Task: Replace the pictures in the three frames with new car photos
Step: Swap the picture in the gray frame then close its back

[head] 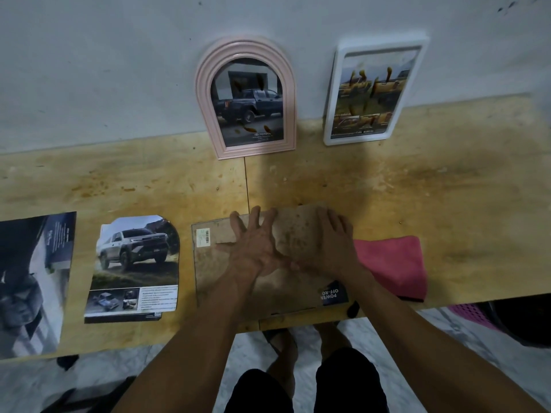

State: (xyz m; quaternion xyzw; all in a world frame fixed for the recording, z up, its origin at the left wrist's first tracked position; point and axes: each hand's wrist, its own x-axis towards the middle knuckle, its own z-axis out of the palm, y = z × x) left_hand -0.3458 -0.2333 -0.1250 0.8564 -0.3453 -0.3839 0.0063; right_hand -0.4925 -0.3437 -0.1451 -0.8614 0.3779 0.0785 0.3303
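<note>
A third frame lies face down near the table's front edge, its brown backing board [214, 281] up. My left hand [253, 245] presses flat on the board with fingers spread. My right hand [331, 242] rests on the board's far right part, fingers bent over its far edge. A dark photo corner [334, 295] sticks out from under the board. A pink arched frame [247, 96] with a dark pickup photo and a white rectangular frame [372, 90] with a yellow car photo lean against the wall. An arch-cut car photo [134, 266] lies to the left.
A larger dark car print [32, 281] lies at the far left edge. A pink cloth [393, 263] sits right of the board. The wooden table [417, 189] ends just below my hands. A pink basket [474, 312] stands on the floor at right.
</note>
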